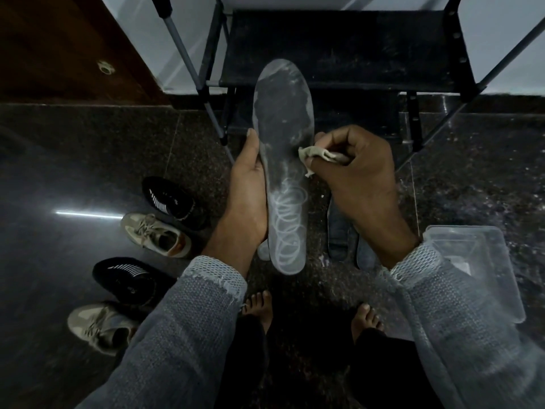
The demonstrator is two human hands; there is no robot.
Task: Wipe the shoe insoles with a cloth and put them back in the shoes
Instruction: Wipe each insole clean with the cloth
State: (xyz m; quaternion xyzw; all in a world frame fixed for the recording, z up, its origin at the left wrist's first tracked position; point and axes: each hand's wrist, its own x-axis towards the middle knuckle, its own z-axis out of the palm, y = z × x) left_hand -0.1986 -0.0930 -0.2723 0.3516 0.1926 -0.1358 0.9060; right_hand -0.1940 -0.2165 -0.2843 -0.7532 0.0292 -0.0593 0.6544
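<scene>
Floor (73, 160): I see dark polished stone over most of the frame, with one bright streak of light at the left.
Rack (339, 45): a black shelf rack with grey tubes stands at the top centre, against the pale wall.
Door (59, 45): brown wood fills the upper left corner.
Sleeves (182, 314): both my arms wear grey knitted sleeves with frayed cuffs, coming in from the bottom.
Plastic tray (498, 261): a clear tray lies on the floor at the right edge, partly behind my right sleeve.
Shoes: four stand in a slanted row at the left. From top to bottom they are a black shoe (171, 202), a beige shoe (156, 234), a second black shoe (126, 278) and a second beige shoe (100, 326).
Insole (283, 160): it is grey, with pale loop marks on its lower half, and it is held upright in the centre of the frame, its toe end over the rack.
Other insoles (339, 231): dark ones lie on the floor below my right wrist, partly hidden.
Left hand (250, 184): it grips the left edge of the insole from behind, fingers curled around it.
Right hand (356, 166): the fingers are closed tight on the cloth, at the right edge of the insole.
Feet (367, 320): bare, at the bottom centre.
Cloth (312, 156): small, cream, crumpled, and touching the insole at its middle.
</scene>
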